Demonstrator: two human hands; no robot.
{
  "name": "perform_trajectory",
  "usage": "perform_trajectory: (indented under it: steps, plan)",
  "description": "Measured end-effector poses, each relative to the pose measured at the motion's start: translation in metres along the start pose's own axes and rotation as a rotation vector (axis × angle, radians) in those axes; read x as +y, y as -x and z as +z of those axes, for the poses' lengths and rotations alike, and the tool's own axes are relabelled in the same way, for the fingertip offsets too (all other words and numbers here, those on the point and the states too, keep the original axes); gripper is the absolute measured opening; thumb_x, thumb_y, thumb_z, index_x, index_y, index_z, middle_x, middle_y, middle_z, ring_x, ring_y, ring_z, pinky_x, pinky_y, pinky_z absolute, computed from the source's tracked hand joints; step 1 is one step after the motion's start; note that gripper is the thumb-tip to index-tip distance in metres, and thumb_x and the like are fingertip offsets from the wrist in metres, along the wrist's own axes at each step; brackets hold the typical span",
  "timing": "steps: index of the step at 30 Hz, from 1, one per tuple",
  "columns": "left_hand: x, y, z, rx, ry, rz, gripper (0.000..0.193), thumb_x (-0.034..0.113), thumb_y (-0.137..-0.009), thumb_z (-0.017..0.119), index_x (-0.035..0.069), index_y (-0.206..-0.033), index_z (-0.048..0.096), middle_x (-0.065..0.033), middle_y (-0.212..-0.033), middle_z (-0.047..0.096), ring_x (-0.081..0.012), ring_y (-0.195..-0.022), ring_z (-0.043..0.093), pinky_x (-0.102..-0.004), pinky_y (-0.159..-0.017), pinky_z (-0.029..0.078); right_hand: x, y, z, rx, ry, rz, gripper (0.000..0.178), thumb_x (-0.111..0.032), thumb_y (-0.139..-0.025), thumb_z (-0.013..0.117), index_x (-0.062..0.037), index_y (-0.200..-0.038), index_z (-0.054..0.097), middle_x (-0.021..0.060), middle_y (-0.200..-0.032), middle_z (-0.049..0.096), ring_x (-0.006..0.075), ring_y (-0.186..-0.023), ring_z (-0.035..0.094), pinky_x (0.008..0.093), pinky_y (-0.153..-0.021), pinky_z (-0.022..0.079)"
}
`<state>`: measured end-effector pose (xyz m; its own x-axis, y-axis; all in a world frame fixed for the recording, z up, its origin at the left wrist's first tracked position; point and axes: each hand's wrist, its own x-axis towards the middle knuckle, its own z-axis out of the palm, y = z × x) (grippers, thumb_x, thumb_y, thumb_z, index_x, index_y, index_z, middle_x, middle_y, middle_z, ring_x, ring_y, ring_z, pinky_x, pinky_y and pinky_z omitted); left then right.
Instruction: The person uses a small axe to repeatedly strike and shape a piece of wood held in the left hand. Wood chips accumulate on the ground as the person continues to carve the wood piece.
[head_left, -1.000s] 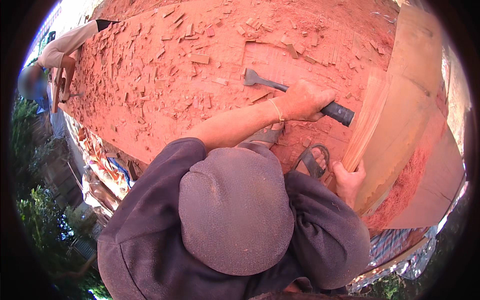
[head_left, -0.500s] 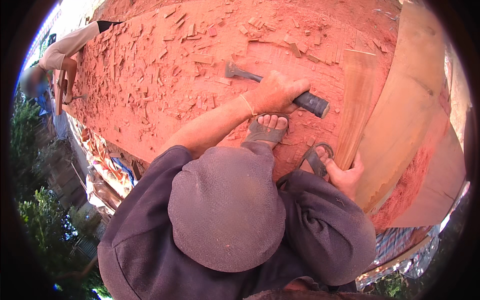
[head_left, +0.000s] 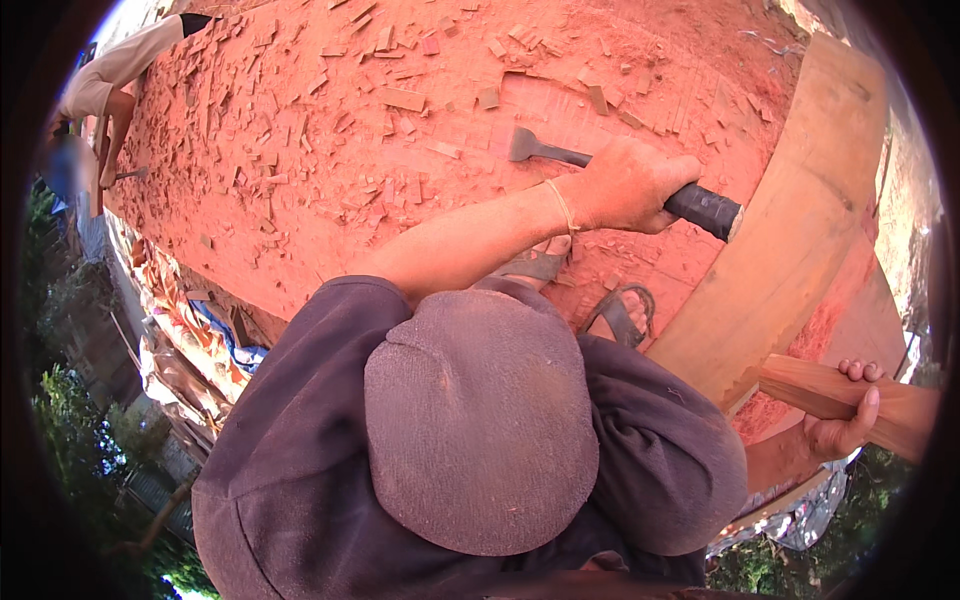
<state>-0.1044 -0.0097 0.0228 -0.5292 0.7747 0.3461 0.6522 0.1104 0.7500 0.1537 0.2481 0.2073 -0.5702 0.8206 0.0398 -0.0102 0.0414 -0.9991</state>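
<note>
My left hand (head_left: 632,185) is closed around a chisel (head_left: 705,208) with a black-wrapped handle. Its wide, flat steel blade points left, close over the broad reddish wooden surface (head_left: 470,190). Out at the right edge, my right hand (head_left: 845,425) grips a flat wooden mallet (head_left: 800,385), thumb on one side and fingertips curling over the other. The mallet's far end runs toward the dark rim of the picture. Loose wood chips (head_left: 403,99) lie scattered over the reddish surface beyond the chisel.
A long curved plank (head_left: 815,190) runs along the right side. My sandalled feet (head_left: 620,315) rest on the reddish surface just below the chisel. At the far left another person (head_left: 110,85) bends over with a hand tool. Crumpled sheeting (head_left: 185,350) borders the left edge.
My right hand has swung the mallet outward to the right, away from beside my foot and over the plank's near end. My left hand and the chisel have shifted right in the picture.
</note>
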Motion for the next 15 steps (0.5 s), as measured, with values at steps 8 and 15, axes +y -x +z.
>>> perform_trajectory:
  steps: [8,15]
  plan:
    - [-0.005,0.005,-0.012,0.037,0.046,-0.002,0.023,0.020,-0.071,0.075,0.012,-0.082,0.056,-0.0103,-0.066,0.061,-0.0334,-0.064,0.067,-0.0467,-0.055,0.051,-0.051,-0.046,-0.005,0.102,-0.099,-0.371,0.042,-0.031,-0.082,0.068,0.0055,-0.100,0.060,0.0139,-0.100,0.055,0.0286,-0.095,0.055,0.0455,-0.092,0.047]
    - [-0.007,-0.001,0.009,0.056,0.015,-0.045,0.022,0.019,-0.073,0.077,0.013,-0.083,0.059,-0.0090,-0.067,0.061,-0.0321,-0.061,0.066,-0.0444,-0.052,0.049,0.051,0.038,0.114,-0.141,0.279,0.090,0.024,-0.005,-0.085,0.066,0.0016,-0.107,0.059,0.0104,-0.098,0.062,0.0217,-0.084,0.061,0.0400,-0.085,0.054]
